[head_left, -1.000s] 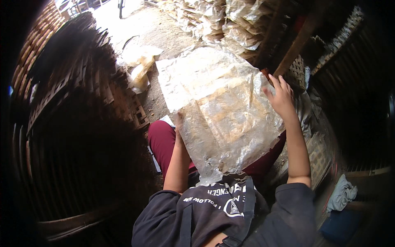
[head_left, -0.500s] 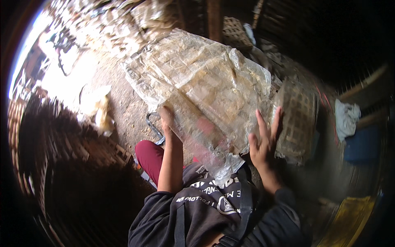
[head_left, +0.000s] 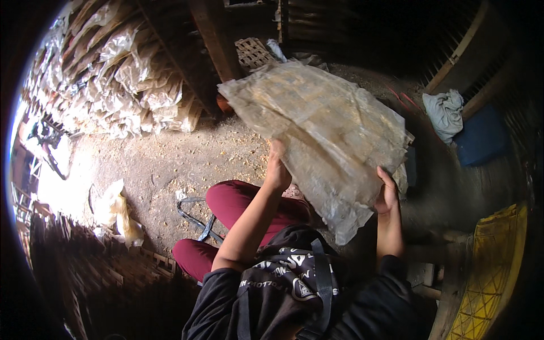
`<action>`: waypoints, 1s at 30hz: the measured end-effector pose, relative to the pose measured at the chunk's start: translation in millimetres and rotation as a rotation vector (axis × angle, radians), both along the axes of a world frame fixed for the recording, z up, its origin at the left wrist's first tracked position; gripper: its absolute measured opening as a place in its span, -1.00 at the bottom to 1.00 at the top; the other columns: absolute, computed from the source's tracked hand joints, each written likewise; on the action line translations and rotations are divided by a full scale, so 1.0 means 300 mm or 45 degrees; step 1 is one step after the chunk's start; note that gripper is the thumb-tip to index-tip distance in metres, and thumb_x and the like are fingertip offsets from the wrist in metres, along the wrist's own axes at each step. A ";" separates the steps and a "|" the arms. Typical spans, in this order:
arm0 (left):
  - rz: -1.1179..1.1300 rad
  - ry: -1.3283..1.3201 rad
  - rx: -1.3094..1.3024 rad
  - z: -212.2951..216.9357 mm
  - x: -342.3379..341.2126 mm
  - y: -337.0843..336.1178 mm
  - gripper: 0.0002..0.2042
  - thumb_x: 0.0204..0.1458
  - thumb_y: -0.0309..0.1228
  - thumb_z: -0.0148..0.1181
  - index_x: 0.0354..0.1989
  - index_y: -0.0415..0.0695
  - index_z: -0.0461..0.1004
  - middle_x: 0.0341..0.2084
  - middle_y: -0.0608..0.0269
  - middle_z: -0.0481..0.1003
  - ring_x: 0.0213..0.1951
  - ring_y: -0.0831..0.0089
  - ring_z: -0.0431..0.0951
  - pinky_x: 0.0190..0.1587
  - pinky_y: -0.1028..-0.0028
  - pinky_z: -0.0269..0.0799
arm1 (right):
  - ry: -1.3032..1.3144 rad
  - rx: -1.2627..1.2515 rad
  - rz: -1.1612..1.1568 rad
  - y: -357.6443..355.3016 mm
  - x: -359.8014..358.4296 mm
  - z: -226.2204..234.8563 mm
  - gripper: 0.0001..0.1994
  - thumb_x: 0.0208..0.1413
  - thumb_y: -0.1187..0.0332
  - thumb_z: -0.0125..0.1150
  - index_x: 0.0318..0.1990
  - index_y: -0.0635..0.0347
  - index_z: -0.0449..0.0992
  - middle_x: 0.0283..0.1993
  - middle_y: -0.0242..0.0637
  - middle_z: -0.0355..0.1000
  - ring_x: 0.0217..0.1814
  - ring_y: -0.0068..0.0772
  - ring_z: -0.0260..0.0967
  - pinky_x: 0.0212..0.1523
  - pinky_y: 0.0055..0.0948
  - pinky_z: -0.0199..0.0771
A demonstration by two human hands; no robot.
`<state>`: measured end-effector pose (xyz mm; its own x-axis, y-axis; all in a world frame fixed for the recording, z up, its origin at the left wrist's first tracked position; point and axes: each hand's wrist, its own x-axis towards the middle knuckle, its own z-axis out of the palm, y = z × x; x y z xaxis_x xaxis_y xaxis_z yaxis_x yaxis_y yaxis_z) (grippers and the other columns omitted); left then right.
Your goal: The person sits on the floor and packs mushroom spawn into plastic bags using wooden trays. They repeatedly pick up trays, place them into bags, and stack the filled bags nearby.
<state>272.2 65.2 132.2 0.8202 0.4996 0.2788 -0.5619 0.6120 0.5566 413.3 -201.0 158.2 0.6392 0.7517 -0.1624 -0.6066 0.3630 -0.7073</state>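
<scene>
A large sheet of cloudy clear plastic (head_left: 334, 124), with yellowish-brown patches showing on or through it, stretches out in front of me, tilted, its near corner drooping toward my lap. My left hand (head_left: 277, 170) is closed on its left edge, fingers hidden beneath it. At the right near edge, my right hand (head_left: 387, 195) has its thumb up and fingers curled against the plastic, gripping it. Something pale and layered peeks out under the sheet's right side; most of it is covered, so I cannot tell its kind.
Layered plastic-wrapped sheets (head_left: 136, 73) are piled at the far left beside a wooden post (head_left: 215, 39). A woven lattice piece (head_left: 253, 53) lies beyond. Grey cloth (head_left: 445, 115) and a blue container (head_left: 481, 137) stand right, a yellow crate (head_left: 487, 272) near right. A black strap (head_left: 195, 218) lies by my knee.
The plastic sheet has swung to the right, over where the lattice-patterned block showed. My right hand's spread fingers have closed on the sheet's edge. The view has turned rightward too.
</scene>
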 end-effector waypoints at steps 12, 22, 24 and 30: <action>-0.369 0.253 -0.313 -0.242 -0.076 0.088 -0.39 0.11 -0.05 -0.06 0.28 -0.01 -0.06 0.26 -0.07 0.03 0.29 0.08 0.02 0.29 0.10 -0.12 | -0.044 0.166 -0.578 -0.147 0.351 -0.280 -0.63 0.09 0.29 0.14 0.03 0.24 0.37 -0.02 -0.26 0.42 0.05 -0.29 0.32 0.09 -0.27 0.28; 0.268 -0.013 -0.383 -0.298 -0.681 0.210 -0.43 0.17 -0.03 -0.22 0.30 -0.04 -0.03 0.29 0.12 0.03 0.30 0.24 0.02 0.29 0.12 -0.15 | 0.188 0.801 -0.389 -0.190 0.638 -0.557 -0.64 0.18 0.32 -0.01 0.06 0.37 0.33 0.13 -0.11 0.32 0.19 -0.18 0.24 0.21 -0.16 0.17; 0.406 -0.084 -0.486 -0.290 -0.746 0.193 -0.42 0.18 -0.05 -0.19 0.31 -0.04 -0.05 0.30 0.15 0.00 0.29 0.26 0.04 0.30 0.12 -0.15 | 0.279 0.823 -0.458 -0.175 0.670 -0.597 -0.65 0.19 0.33 -0.06 0.06 0.37 0.33 0.14 -0.10 0.31 0.18 -0.17 0.25 0.19 -0.15 0.21; 0.443 -0.197 -0.560 -0.375 -0.809 0.172 -0.45 0.17 -0.10 -0.14 0.29 -0.06 0.01 0.29 0.12 0.01 0.31 0.27 0.00 0.31 0.11 -0.18 | 0.333 1.293 -0.040 -0.147 0.728 -0.682 -0.65 0.21 0.37 -0.14 0.08 0.40 0.30 0.15 -0.06 0.29 0.13 -0.16 0.30 0.13 -0.13 0.30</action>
<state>29.4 116.9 19.7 0.5534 0.8283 0.0878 -0.8259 0.5319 0.1871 631.8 -245.1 -46.6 0.6966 0.5960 0.3995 -0.6769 0.7306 0.0903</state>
